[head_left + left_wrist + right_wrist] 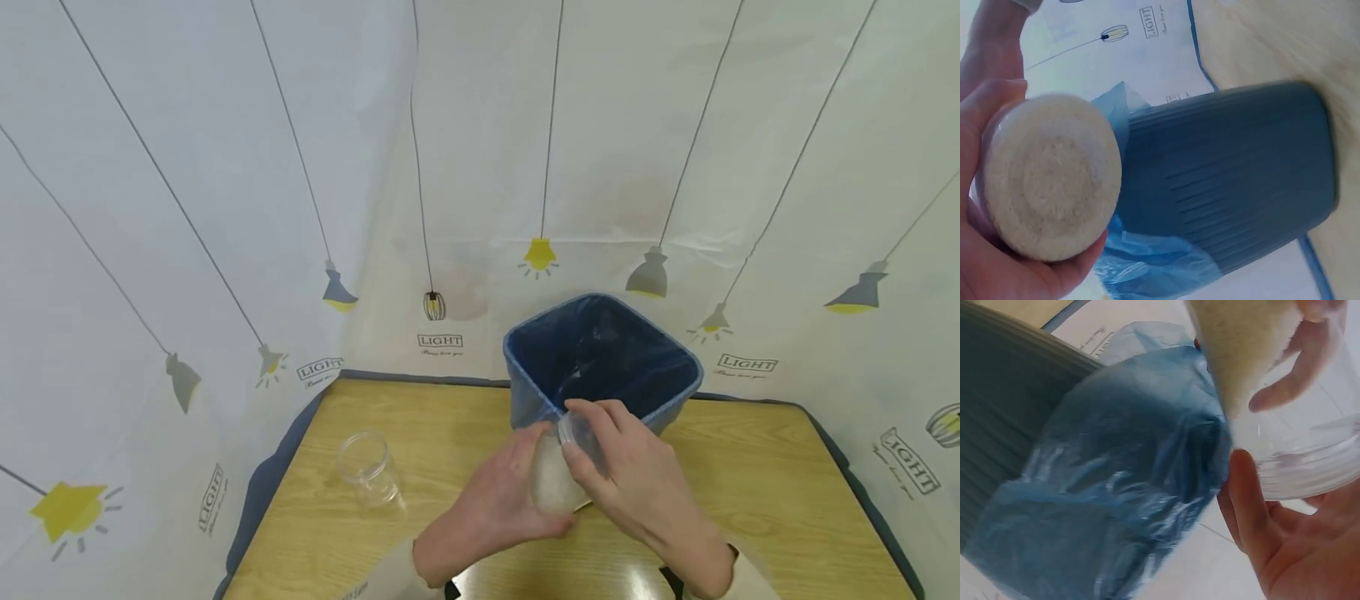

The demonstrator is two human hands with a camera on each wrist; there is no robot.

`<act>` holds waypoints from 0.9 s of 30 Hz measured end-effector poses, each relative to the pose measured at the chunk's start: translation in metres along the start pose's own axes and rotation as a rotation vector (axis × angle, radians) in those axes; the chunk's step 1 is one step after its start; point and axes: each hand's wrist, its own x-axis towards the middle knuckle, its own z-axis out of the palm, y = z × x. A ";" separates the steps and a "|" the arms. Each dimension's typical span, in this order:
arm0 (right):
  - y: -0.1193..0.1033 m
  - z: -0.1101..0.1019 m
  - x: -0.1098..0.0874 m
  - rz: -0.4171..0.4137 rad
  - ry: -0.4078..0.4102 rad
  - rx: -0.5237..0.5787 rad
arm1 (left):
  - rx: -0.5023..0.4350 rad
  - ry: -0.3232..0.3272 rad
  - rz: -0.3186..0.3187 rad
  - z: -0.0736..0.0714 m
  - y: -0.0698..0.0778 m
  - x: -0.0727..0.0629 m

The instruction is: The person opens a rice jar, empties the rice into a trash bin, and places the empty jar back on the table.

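By the near rim of the bin (1247,169), you hold the tilted jar (552,477), pale grain (1241,350) inside. Your left hand (501,493) curls round its body; your right hand (637,471) pinches its clear top end. A blue liner (1122,469) lines the bin. Left on the table (300,508), a clear cup (367,468) stands upright.

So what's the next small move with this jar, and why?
I'd probably ease the jar more upright: it leans in the left hand, its grains bank along one side, and I can't tell whether the end at the right hand is capped.
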 end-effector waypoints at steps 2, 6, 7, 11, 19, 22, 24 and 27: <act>-0.003 -0.001 0.001 0.013 0.014 -0.008 | 0.039 0.027 0.017 -0.001 0.001 0.000; -0.003 -0.001 0.004 -0.067 0.090 0.031 | 0.040 0.037 0.062 -0.005 0.002 0.001; -0.002 0.000 0.005 -0.095 0.110 0.048 | 0.034 0.037 0.071 -0.006 0.001 0.002; 0.002 0.001 0.007 -0.169 0.146 0.116 | -0.009 0.012 0.088 -0.009 -0.002 0.006; 0.008 0.002 0.014 -0.276 0.218 0.184 | -0.148 -0.104 0.107 -0.018 -0.008 0.017; 0.009 0.002 0.017 -0.314 0.241 0.196 | -0.159 -0.128 0.112 -0.020 -0.011 0.019; 0.010 0.002 0.018 -0.326 0.240 0.196 | -0.168 -0.145 0.113 -0.021 -0.013 0.020; 0.010 0.002 0.019 -0.345 0.237 0.199 | -0.199 -0.173 0.123 -0.022 -0.017 0.021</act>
